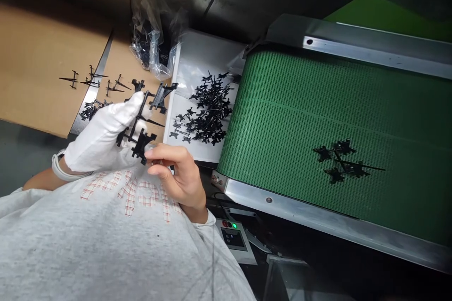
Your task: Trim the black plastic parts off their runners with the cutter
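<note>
Between my hands, in front of my chest, is a black plastic molded part on a sprue point(140, 112), with several bracket-like pieces branching off a thin runner. My left hand point(106, 127), in a white glove, is closed around the runner. My bare right hand point(180, 174) pinches the lower bracket piece point(144, 145) between thumb and fingertips. A similar black molded cluster point(341, 162) lies on the green conveyor belt point(282, 117) to the right.
A white tray point(173, 103) beside the belt holds a heap of black molded parts point(212, 108). Bare black sprues point(92, 77) lie on brown cardboard point(38, 56) at left. Behind stands a clear plastic bag point(155, 37). A control box point(235, 240) with a green light sits below the belt's metal rail point(300, 211).
</note>
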`<state>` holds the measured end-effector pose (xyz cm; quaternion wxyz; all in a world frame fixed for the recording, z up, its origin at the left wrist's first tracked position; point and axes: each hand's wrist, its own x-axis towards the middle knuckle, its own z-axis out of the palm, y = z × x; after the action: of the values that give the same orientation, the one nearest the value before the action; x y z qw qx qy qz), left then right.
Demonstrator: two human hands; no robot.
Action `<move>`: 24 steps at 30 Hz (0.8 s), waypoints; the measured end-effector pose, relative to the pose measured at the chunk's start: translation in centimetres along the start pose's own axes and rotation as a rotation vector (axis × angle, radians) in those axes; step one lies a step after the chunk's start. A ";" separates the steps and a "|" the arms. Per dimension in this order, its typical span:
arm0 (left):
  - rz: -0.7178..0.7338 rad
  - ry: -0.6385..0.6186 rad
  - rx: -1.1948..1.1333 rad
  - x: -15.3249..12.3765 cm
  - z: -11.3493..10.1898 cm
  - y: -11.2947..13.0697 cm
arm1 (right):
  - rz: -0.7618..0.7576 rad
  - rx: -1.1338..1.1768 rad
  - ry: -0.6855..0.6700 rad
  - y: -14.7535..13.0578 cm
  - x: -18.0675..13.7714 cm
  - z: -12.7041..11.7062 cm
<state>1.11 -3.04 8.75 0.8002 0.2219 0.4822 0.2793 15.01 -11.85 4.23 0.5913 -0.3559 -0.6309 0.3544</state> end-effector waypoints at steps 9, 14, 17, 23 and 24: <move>-0.062 -0.031 -0.101 -0.3 0.6 0.3 | 0.011 0.021 0.011 -0.1 -0.3 0.3; -0.058 0.020 -0.012 -0.3 0.5 0.2 | -0.013 0.010 0.008 0.0 0.0 0.4; -0.011 0.020 0.011 -0.2 0.2 0.0 | -0.006 0.005 0.020 0.0 -0.1 0.5; -0.022 -0.004 -0.008 -0.3 0.3 0.0 | 0.032 0.024 0.049 -0.3 0.0 0.9; -0.016 0.000 0.003 -0.3 0.3 0.0 | 0.033 0.019 0.056 -0.3 0.0 0.9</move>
<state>1.23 -3.30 9.08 0.8019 0.2193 0.4845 0.2722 14.10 -12.03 4.45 0.6062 -0.3703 -0.6048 0.3600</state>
